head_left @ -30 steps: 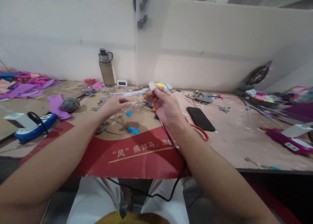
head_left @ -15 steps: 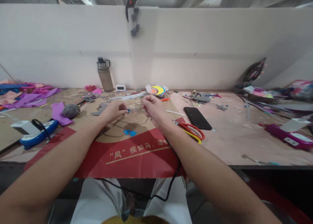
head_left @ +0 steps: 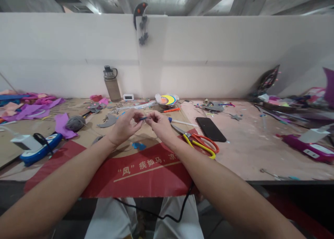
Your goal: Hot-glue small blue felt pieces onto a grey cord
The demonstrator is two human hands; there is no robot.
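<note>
My left hand [head_left: 126,126] and my right hand [head_left: 159,127] meet above the brown and red cardboard sheet [head_left: 153,176]. Pinched between their fingertips is a small dark blue piece [head_left: 144,118], too small to make out fully; fingers partly cover it. A strand of grey yarn seems to run on the cardboard below my hands. Blue scraps [head_left: 138,146] lie just beneath them. Close to my right wrist rest scissors [head_left: 202,143] with red and yellow handles, blades apart. To the left of my left hand is a grey crescent cutout [head_left: 108,120].
A black phone [head_left: 211,129] lies right of the scissors. A grey yarn ball [head_left: 75,123] and a blue power strip [head_left: 43,150] sit on the left. Further back stand a bottle [head_left: 112,86] and a small white clock [head_left: 128,97]. A purple power strip [head_left: 309,146] lies right.
My hands have come together from apart, and both now pinch at the blue piece that was at my left fingertips. The view has tilted slightly upward.
</note>
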